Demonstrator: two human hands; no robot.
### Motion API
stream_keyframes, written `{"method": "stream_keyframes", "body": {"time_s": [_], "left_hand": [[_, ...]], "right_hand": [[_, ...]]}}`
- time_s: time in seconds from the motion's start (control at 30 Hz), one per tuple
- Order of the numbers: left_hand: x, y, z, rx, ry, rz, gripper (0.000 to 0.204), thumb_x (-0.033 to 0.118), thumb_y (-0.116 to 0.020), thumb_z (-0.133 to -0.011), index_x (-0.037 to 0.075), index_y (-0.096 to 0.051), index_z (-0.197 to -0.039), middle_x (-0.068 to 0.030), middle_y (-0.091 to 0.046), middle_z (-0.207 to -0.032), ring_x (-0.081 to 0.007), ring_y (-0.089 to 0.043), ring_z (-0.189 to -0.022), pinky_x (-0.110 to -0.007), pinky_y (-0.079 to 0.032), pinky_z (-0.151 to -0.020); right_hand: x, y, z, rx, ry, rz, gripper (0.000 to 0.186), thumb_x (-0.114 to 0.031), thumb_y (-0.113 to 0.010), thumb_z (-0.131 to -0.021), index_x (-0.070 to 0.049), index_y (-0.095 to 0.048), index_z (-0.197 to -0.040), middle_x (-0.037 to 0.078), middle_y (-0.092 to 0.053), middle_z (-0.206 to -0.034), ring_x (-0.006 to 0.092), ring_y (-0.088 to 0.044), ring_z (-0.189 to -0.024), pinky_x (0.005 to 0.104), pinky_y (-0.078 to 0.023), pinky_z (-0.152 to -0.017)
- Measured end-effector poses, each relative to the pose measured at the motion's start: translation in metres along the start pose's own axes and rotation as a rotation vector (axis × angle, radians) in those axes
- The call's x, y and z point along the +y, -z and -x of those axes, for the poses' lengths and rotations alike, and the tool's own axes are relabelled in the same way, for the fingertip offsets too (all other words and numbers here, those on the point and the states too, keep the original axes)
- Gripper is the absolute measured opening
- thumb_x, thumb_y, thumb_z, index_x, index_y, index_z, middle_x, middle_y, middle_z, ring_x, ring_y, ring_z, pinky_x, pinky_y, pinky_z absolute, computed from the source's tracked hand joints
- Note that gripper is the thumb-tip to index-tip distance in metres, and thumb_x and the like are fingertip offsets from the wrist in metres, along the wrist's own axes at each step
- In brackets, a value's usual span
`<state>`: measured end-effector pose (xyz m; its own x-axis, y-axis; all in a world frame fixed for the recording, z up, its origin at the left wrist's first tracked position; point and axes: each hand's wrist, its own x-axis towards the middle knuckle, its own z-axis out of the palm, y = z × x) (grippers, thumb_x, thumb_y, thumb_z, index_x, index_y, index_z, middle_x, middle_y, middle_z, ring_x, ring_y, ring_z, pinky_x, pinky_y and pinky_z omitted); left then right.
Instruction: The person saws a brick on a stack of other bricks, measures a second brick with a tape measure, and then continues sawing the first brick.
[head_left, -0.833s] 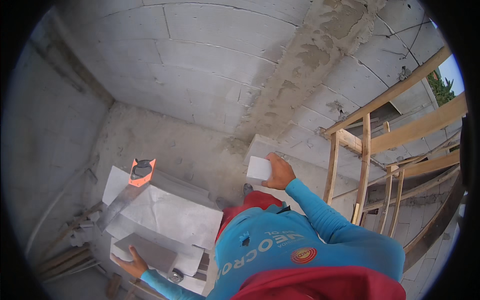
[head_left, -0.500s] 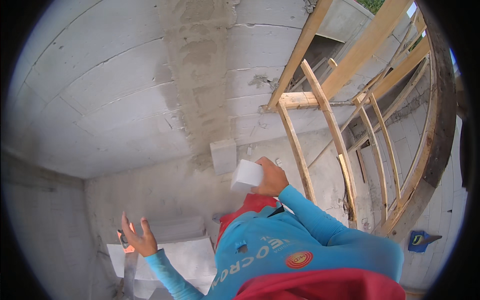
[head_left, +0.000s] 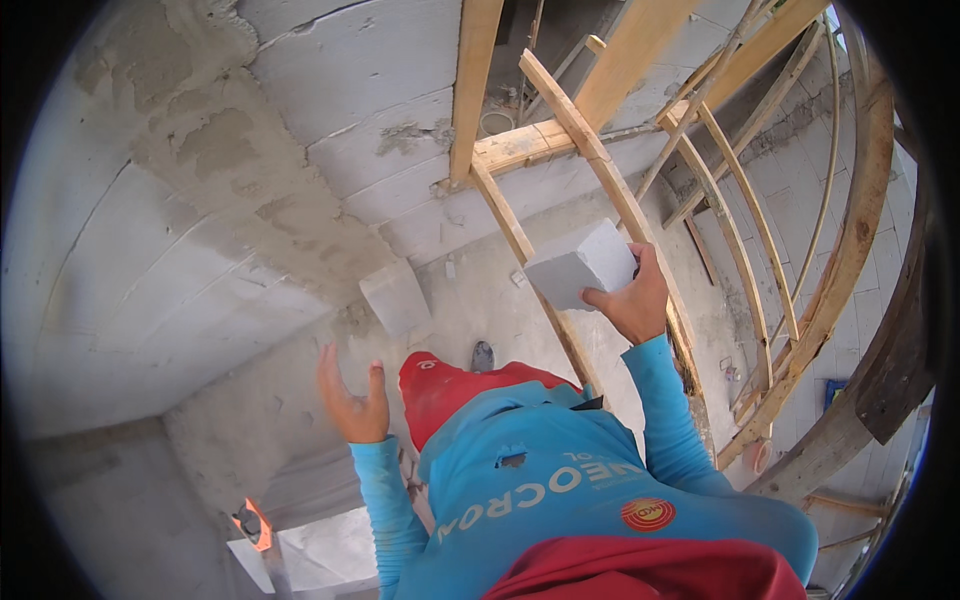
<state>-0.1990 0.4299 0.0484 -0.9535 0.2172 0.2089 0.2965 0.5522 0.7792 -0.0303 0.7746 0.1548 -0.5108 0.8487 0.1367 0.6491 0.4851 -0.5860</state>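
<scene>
A light grey block (head_left: 585,262) is gripped between the thumb and fingers of my right hand (head_left: 640,298), lifted in front of the timber frame. My left hand (head_left: 357,402) is raised on the other side of my body, its fingers apart and nothing in it. Below that hand, at the lower left, the orange handle of a saw (head_left: 254,524) shows beside a pale slab (head_left: 325,550). Another light block (head_left: 396,298) stands on the floor against the wall.
A block wall (head_left: 370,90) with a rough mortar strip (head_left: 215,140) rises ahead. To the right, a wooden frame (head_left: 600,155) of slanting poles stands close to my right arm. A dark plank (head_left: 905,360) curves along the far right. My shoe (head_left: 483,356) is on the dusty floor.
My right hand has carried the block rightward and up toward the wooden frame. My left hand has come away from the saw handle, up and right. The view has turned to the right.
</scene>
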Motion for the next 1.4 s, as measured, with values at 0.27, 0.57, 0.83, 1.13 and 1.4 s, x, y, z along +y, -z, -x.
{"method": "stream_keyframes", "body": {"time_s": [0.27,0.57,0.83,1.13,1.4], "left_hand": [[0.041,-0.027,-0.102,0.075,-0.231,-0.146,0.061,0.019,-0.075,-0.093,0.002,-0.054,-0.148,-0.0242,-0.044,-0.159,-0.0409,-0.042,-0.148,-0.052,-0.033,-0.12],[0.117,-0.025,-0.254,0.403,-0.678,-0.184,0.061,0.033,-0.078,-0.092,0.008,-0.058,-0.144,-0.0198,-0.045,-0.159,-0.0385,-0.041,-0.149,-0.06,-0.034,-0.122],[0.231,-0.025,-0.353,0.853,-1.273,0.123,0.037,0.031,-0.075,-0.094,0.005,-0.075,-0.12,-0.0192,-0.066,-0.136,-0.0348,-0.057,-0.138,-0.058,-0.036,-0.122],[0.281,-0.091,-0.384,0.882,-1.321,0.07,0.037,0.031,-0.075,-0.094,0.005,-0.075,-0.121,-0.0192,-0.066,-0.136,-0.0346,-0.057,-0.137,-0.058,-0.037,-0.122],[0.286,-0.17,-0.412,0.788,-1.16,-0.106,0.037,0.03,-0.075,-0.095,0.005,-0.074,-0.121,-0.0192,-0.066,-0.136,-0.0344,-0.057,-0.137,-0.057,-0.037,-0.121]], "right_hand": [[0.049,0.017,-0.015,0.158,-0.322,0.108,0.075,-0.025,-0.093,-0.056,-0.005,-0.053,-0.117,0.018,-0.07,-0.102,0.0338,-0.071,-0.093,0.0435,-0.057,-0.083],[0.053,-0.013,-0.012,0.266,-0.549,0.089,0.075,-0.024,-0.093,-0.056,-0.003,-0.055,-0.117,0.019,-0.07,-0.105,0.0324,-0.071,-0.094,0.042,-0.057,-0.085],[0.054,-0.053,-0.035,0.261,-0.766,-0.039,0.076,-0.024,-0.094,-0.056,-0.004,-0.055,-0.118,0.017,-0.07,-0.104,0.0312,-0.071,-0.094,0.0407,-0.057,-0.085],[0.08,-0.074,-0.132,0.139,-0.711,-0.056,0.079,-0.025,-0.095,-0.055,-0.007,-0.054,-0.119,0.017,-0.07,-0.103,0.0314,-0.071,-0.094,0.0406,-0.057,-0.086],[0.104,-0.097,-0.219,0.049,-0.668,-0.242,0.081,-0.024,-0.097,-0.056,-0.006,-0.051,-0.121,0.015,-0.067,-0.106,0.028,-0.069,-0.096,0.0403,-0.056,-0.086]]}}
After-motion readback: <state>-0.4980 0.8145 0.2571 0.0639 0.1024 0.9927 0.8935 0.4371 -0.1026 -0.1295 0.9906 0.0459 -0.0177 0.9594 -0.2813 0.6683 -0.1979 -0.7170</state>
